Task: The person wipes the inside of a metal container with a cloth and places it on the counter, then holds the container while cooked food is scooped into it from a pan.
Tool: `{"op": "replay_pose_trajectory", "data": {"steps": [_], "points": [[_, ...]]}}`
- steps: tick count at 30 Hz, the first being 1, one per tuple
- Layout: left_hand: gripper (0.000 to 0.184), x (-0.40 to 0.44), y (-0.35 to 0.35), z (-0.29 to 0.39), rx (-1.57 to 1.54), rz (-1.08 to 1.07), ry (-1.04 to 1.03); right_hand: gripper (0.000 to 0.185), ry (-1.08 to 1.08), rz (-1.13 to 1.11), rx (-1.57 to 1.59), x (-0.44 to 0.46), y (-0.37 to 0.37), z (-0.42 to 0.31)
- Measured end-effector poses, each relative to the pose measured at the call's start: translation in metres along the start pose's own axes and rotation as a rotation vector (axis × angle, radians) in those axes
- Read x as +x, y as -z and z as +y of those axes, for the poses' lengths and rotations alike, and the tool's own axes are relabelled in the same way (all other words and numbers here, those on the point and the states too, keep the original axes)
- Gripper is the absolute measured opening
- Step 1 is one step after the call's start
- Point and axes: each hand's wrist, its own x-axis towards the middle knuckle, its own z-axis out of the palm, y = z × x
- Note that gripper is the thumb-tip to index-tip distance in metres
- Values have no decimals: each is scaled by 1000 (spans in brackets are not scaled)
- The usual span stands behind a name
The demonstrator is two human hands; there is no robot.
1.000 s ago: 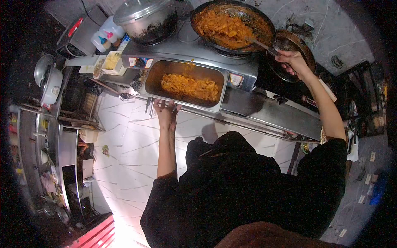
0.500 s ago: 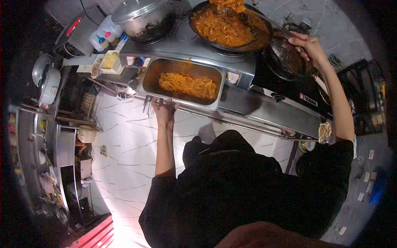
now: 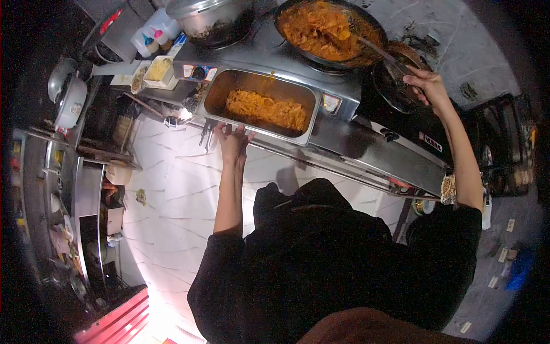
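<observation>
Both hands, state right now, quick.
Left hand: at the near rim of the metal pan, grip unclear.
Right hand: closed on the utensil handle.

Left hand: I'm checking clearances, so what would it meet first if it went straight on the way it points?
The left hand would most likely meet the near side of the metal tray, right at its fingertips; whether they already touch it is unclear.
</observation>
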Motion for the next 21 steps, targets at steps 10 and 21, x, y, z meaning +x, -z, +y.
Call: {"op": "replay_pose_trajectory", "data": {"steps": [10,21], "points": [[55,13,11,-9,-56,17,49,49,39,-65,-60,-40,-14,-36],[55,13,11,-10,-16,-18,-12,51,874,-139,-781,-24,-145,3]]}}
